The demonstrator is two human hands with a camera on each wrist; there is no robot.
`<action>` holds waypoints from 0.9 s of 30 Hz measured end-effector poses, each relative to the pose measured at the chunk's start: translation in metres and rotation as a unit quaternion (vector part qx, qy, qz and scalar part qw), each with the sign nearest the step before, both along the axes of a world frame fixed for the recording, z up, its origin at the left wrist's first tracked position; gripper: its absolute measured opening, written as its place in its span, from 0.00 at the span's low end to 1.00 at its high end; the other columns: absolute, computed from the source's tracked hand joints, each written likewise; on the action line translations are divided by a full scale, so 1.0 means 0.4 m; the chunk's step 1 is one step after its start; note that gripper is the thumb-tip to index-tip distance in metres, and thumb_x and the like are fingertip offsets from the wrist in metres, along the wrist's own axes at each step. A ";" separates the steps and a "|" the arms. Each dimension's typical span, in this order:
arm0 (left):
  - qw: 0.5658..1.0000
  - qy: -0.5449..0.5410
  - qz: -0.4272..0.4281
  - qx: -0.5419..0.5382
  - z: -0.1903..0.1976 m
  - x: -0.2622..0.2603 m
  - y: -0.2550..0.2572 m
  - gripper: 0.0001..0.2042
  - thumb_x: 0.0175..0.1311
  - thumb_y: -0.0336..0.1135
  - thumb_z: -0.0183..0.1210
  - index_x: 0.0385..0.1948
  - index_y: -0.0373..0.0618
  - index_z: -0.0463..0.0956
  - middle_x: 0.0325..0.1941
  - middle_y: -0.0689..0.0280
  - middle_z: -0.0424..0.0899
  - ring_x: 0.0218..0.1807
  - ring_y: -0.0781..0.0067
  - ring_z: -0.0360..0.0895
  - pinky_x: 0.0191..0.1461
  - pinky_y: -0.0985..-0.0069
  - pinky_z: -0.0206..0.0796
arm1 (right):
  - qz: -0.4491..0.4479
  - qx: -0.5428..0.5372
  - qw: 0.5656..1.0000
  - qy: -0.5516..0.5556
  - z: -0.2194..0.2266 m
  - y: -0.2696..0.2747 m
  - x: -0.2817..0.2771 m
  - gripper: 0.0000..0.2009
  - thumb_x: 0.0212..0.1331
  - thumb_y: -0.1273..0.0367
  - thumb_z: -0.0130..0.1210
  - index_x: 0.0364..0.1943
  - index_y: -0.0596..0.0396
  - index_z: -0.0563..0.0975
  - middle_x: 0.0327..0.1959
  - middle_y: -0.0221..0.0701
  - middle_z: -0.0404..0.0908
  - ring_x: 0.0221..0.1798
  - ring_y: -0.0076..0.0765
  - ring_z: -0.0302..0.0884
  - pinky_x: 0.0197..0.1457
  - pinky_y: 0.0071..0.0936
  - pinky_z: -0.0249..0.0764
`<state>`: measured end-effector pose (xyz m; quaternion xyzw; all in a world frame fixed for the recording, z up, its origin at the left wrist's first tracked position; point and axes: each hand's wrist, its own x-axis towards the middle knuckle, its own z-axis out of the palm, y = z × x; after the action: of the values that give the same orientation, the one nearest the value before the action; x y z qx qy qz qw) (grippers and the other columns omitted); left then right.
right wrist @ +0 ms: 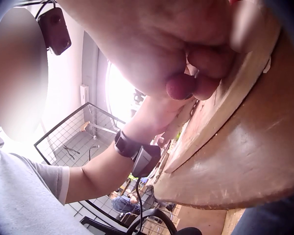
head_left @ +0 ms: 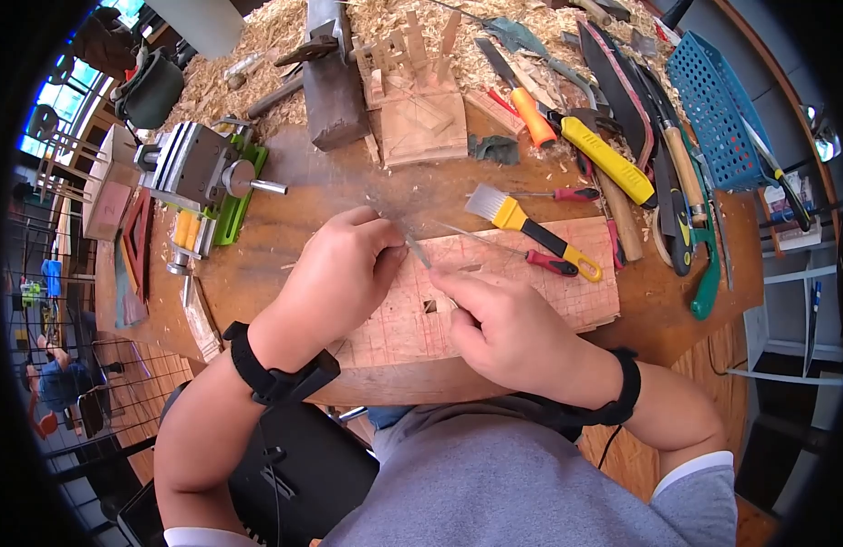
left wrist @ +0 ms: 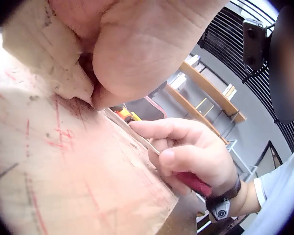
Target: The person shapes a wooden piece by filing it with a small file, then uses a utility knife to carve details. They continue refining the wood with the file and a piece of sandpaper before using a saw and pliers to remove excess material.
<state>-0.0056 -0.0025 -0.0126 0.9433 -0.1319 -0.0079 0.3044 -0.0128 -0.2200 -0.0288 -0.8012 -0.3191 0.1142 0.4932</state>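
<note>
My right hand (head_left: 522,337) grips a slim file (head_left: 419,253) by its red handle (left wrist: 198,185). The index finger lies along the thin metal shaft, which slants toward the left hand (head_left: 335,273). In the left wrist view the fingers of that hand are curled against a pale, dark-specked piece (left wrist: 39,54), low over the board. Both hands are above a flat wooden board (head_left: 394,324) marked with red lines. A small square hole (head_left: 430,306) shows in it between the hands. The left fingertips are partly hidden in the head view.
A yellow-black brush (head_left: 522,223) and a red-black handled tool (head_left: 549,263) lie on the board. At left stands a metal vise (head_left: 193,169). Behind are a dark block (head_left: 335,100) and wood shavings (head_left: 257,36). A yellow knife (head_left: 608,159) and blue basket (head_left: 718,109) are right.
</note>
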 end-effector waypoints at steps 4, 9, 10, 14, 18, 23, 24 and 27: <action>1.000 -0.007 -0.009 -0.005 -0.001 0.007 0.001 0.02 0.59 0.23 0.62 0.31 0.34 0.79 0.32 0.53 0.79 0.36 0.49 0.78 0.40 0.63 0.71 | 0.010 0.016 0.998 -0.052 -0.015 0.009 0.016 0.19 0.54 0.80 0.51 0.52 0.71 0.77 0.37 0.52 0.81 0.39 0.55 0.82 0.42 0.41 0.77; 1.000 -0.006 -0.013 -0.006 -0.009 0.014 0.001 0.03 0.58 0.23 0.62 0.31 0.34 0.79 0.32 0.53 0.79 0.35 0.49 0.78 0.39 0.64 0.70 | 0.017 -0.009 1.000 -0.009 0.003 0.011 0.027 0.18 0.54 0.78 0.51 0.50 0.71 0.76 0.36 0.54 0.81 0.39 0.58 0.81 0.43 0.45 0.76; 1.000 -0.015 -0.015 -0.007 -0.011 0.017 0.001 0.03 0.58 0.23 0.62 0.31 0.34 0.79 0.31 0.53 0.79 0.35 0.49 0.78 0.38 0.64 0.70 | 0.027 -0.020 0.999 0.018 0.006 0.016 0.034 0.17 0.54 0.77 0.51 0.49 0.72 0.76 0.35 0.55 0.80 0.40 0.61 0.80 0.45 0.48 0.75; 1.000 -0.006 -0.007 -0.017 -0.007 0.016 0.003 0.03 0.58 0.23 0.62 0.31 0.34 0.79 0.31 0.52 0.78 0.35 0.49 0.78 0.38 0.64 0.70 | 0.001 0.007 0.999 0.031 -0.003 0.004 0.022 0.18 0.54 0.77 0.51 0.50 0.73 0.76 0.32 0.56 0.79 0.38 0.61 0.80 0.43 0.48 0.75; 1.000 -0.010 -0.013 -0.009 -0.013 0.014 -0.001 0.02 0.58 0.22 0.61 0.31 0.34 0.79 0.32 0.52 0.78 0.35 0.48 0.78 0.38 0.63 0.70 | 0.004 0.022 0.999 0.033 -0.004 0.007 0.024 0.19 0.54 0.77 0.51 0.52 0.73 0.75 0.31 0.57 0.78 0.36 0.61 0.80 0.41 0.47 0.76; 0.999 -0.017 -0.023 -0.018 -0.011 0.013 0.004 0.03 0.58 0.22 0.61 0.32 0.35 0.79 0.34 0.52 0.78 0.36 0.48 0.78 0.40 0.63 0.71 | 0.002 -0.006 0.999 0.045 -0.009 0.008 0.008 0.19 0.54 0.77 0.51 0.52 0.72 0.75 0.31 0.57 0.79 0.36 0.60 0.81 0.40 0.46 0.76; 1.000 -0.005 -0.023 -0.008 -0.010 0.014 0.004 0.03 0.58 0.22 0.61 0.32 0.35 0.78 0.34 0.52 0.78 0.36 0.48 0.78 0.41 0.62 0.71 | -0.007 0.018 0.999 0.026 -0.010 0.020 0.009 0.19 0.55 0.77 0.51 0.51 0.72 0.75 0.31 0.56 0.79 0.35 0.60 0.81 0.40 0.46 0.76; 0.999 -0.009 -0.039 0.010 -0.005 0.013 0.005 0.03 0.58 0.22 0.61 0.33 0.35 0.78 0.36 0.53 0.78 0.37 0.48 0.78 0.42 0.62 0.72 | -0.016 0.023 0.999 0.024 -0.007 0.019 0.009 0.18 0.55 0.77 0.51 0.50 0.71 0.75 0.31 0.55 0.79 0.35 0.60 0.81 0.39 0.46 0.76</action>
<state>-0.0003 -0.0006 -0.0144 0.9405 -0.1713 -0.0124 0.2932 -0.0093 -0.2123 -0.0316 -0.7917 -0.2970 0.1181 0.5207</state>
